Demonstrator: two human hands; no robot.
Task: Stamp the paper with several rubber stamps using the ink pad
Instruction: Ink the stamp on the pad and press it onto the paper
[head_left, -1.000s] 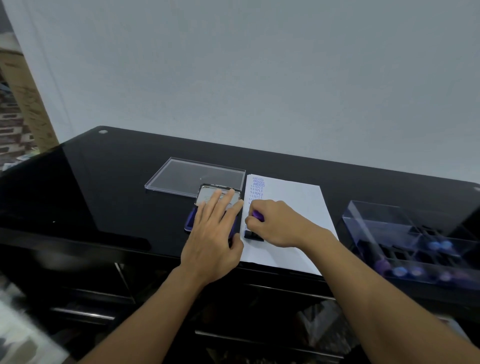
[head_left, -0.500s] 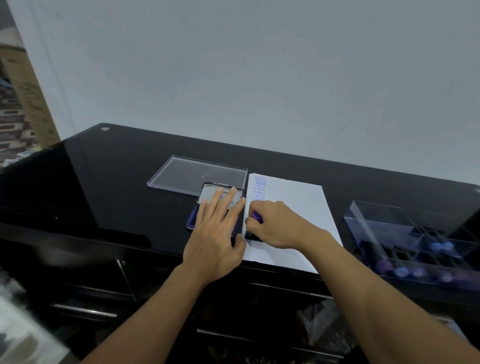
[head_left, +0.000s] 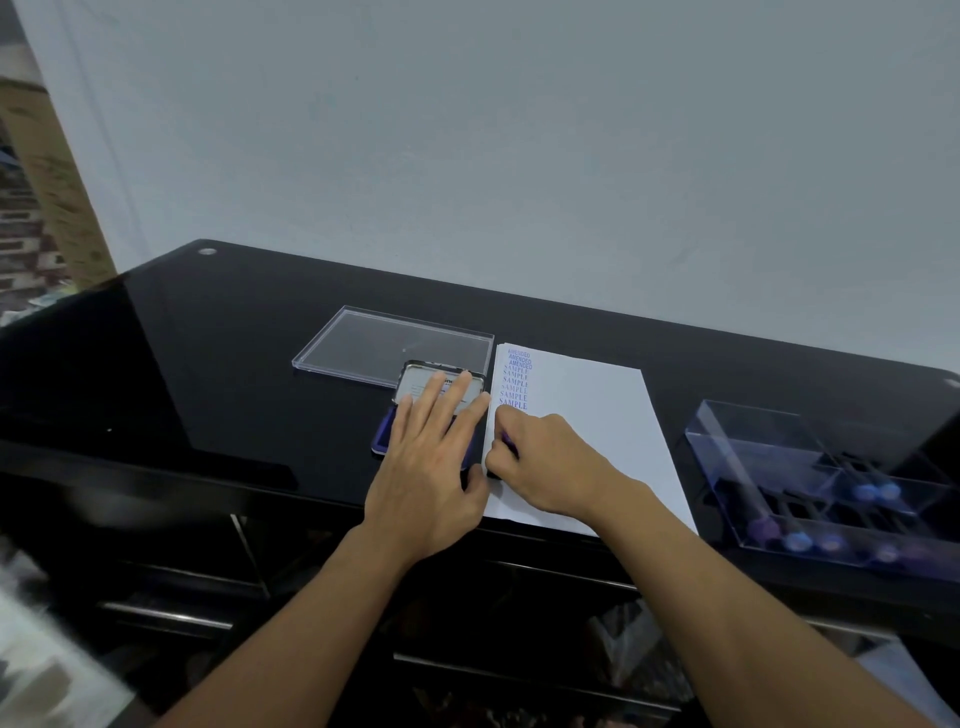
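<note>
gripping a purple stamp (head_left: 508, 446) in the curled right hand (head_left: 545, 462), pressed down on the left margin of the paper (head_left: 587, 405) near the front edge of the bench (head_left: 234, 364); long axis hidden. pressing the ink pad (head_left: 382, 439) alongside with the flat left hand (head_left: 431, 467), fingers straight, aimed rearward.

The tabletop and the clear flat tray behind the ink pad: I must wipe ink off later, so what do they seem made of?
The tabletop looks like glossy black glass or lacquer: it mirrors the wall. The clear flat tray looks like rigid plastic: the dark top shows through, and its edges catch light.
</note>
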